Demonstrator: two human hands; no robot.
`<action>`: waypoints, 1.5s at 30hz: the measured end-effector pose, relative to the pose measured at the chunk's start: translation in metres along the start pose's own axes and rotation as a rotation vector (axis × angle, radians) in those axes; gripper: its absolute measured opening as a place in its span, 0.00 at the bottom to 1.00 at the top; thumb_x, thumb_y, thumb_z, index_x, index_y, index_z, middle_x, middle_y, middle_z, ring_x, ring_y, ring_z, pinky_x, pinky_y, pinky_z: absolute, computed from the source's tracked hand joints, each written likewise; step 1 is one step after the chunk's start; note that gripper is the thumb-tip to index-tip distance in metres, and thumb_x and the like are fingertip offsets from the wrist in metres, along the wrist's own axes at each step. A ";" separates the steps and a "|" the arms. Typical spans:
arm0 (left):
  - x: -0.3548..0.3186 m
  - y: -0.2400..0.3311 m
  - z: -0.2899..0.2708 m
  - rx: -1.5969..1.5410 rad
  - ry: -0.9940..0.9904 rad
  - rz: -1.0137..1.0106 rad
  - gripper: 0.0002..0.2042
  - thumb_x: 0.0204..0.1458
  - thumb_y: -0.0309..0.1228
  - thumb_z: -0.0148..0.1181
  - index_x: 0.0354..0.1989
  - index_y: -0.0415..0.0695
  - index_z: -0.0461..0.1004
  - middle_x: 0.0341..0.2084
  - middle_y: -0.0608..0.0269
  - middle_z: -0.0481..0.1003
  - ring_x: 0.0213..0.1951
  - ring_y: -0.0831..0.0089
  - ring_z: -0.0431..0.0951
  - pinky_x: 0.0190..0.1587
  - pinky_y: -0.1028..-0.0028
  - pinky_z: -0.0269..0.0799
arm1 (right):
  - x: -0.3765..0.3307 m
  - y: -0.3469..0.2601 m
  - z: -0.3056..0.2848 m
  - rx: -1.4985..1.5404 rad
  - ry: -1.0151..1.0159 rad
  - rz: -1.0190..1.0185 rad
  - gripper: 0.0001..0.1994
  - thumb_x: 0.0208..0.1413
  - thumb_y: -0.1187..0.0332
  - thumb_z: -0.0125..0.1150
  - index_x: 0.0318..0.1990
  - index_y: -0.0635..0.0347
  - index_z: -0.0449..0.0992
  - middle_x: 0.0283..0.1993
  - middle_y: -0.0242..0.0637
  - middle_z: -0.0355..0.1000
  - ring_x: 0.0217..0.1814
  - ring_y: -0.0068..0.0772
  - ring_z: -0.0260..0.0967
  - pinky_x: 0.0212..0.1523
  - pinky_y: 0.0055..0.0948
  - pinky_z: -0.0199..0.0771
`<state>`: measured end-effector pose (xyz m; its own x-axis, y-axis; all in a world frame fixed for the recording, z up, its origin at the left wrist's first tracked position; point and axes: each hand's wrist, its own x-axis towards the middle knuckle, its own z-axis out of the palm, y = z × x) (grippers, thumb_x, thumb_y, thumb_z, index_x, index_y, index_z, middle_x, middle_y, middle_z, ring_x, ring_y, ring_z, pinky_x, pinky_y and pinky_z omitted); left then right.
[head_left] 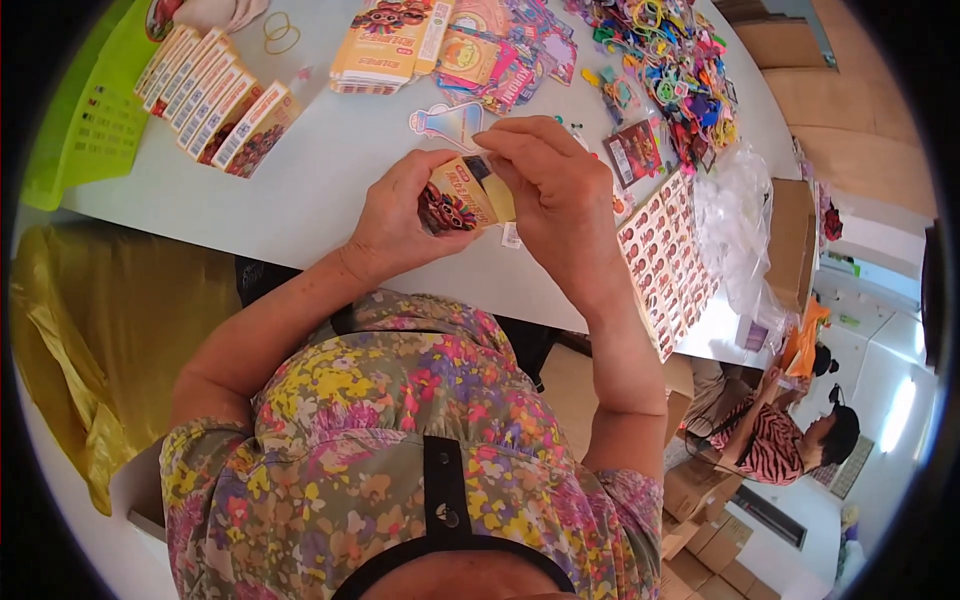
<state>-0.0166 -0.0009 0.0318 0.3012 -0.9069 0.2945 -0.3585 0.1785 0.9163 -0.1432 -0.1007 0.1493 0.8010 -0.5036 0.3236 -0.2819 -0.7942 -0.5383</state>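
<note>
My left hand (pixel 392 215) wraps round a small yellow cardboard box (pixel 455 207) with a colourful cartoon picture, held tilted just above the table. The end of the box toward my right hand is open, and something dark shows inside. My right hand (pixel 562 205) is at that open end, fingers and thumb bent together beside the raised flap. Whatever they pinch is hidden. Beyond the hands lies a bottle-shaped blue card (pixel 450 124). A small white label (pixel 511 235) lies on the table beneath the box.
Finished-looking boxes stand in a row (pixel 215 105) at left, beside a green bin (pixel 95 120). Flat cartons (pixel 385 50), pink cards (pixel 505 50) and a heap of small colourful trinkets (pixel 665 60) lie farther off. At right are sticker sheets (pixel 660 255), plastic bags (pixel 740 225) and another person (pixel 770 435).
</note>
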 end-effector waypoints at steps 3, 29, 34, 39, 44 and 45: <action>0.000 -0.002 0.000 -0.016 -0.003 -0.017 0.36 0.34 0.27 0.77 0.55 0.39 0.63 0.44 0.59 0.72 0.46 0.74 0.75 0.50 0.72 0.73 | 0.002 0.004 0.009 0.079 0.077 -0.047 0.13 0.47 0.85 0.60 0.41 0.64 0.78 0.43 0.42 0.75 0.40 0.39 0.76 0.39 0.30 0.77; -0.006 0.025 -0.002 -0.672 -0.167 -0.386 0.25 0.53 0.24 0.64 0.56 0.38 0.58 0.43 0.57 0.73 0.44 0.74 0.77 0.45 0.75 0.76 | -0.061 0.030 0.018 0.468 0.199 0.511 0.15 0.59 0.72 0.59 0.53 0.66 0.72 0.36 0.34 0.77 0.36 0.23 0.74 0.39 0.24 0.77; -0.020 0.033 -0.011 -0.601 -0.146 -0.431 0.23 0.55 0.21 0.58 0.57 0.40 0.55 0.44 0.54 0.72 0.42 0.73 0.78 0.41 0.76 0.77 | -0.080 0.033 0.024 1.008 0.272 0.597 0.12 0.60 0.73 0.57 0.49 0.68 0.71 0.39 0.38 0.75 0.40 0.26 0.75 0.40 0.26 0.79; -0.032 0.037 -0.010 -0.570 -0.136 -0.376 0.26 0.53 0.19 0.60 0.58 0.41 0.55 0.47 0.54 0.71 0.43 0.71 0.78 0.42 0.75 0.77 | -0.108 0.023 0.054 0.945 0.383 0.526 0.10 0.57 0.78 0.59 0.46 0.67 0.70 0.44 0.40 0.74 0.44 0.25 0.74 0.42 0.25 0.78; -0.041 0.035 -0.006 -0.515 -0.183 -0.301 0.25 0.52 0.18 0.61 0.56 0.41 0.57 0.46 0.55 0.71 0.45 0.71 0.77 0.46 0.73 0.77 | -0.117 0.022 0.059 0.837 0.318 0.497 0.14 0.55 0.81 0.60 0.50 0.67 0.71 0.46 0.37 0.72 0.43 0.22 0.72 0.42 0.20 0.75; -0.044 0.032 -0.009 -0.490 -0.272 -0.337 0.25 0.52 0.18 0.61 0.56 0.41 0.57 0.47 0.57 0.71 0.47 0.71 0.76 0.49 0.72 0.75 | -0.119 0.021 0.059 0.842 0.325 0.503 0.14 0.55 0.81 0.60 0.50 0.67 0.71 0.46 0.37 0.72 0.43 0.22 0.72 0.42 0.20 0.75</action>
<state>-0.0338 0.0478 0.0509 0.0695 -0.9963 -0.0506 0.1804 -0.0373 0.9829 -0.2137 -0.0374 0.0533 0.4760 -0.8786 0.0376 0.0166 -0.0338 -0.9993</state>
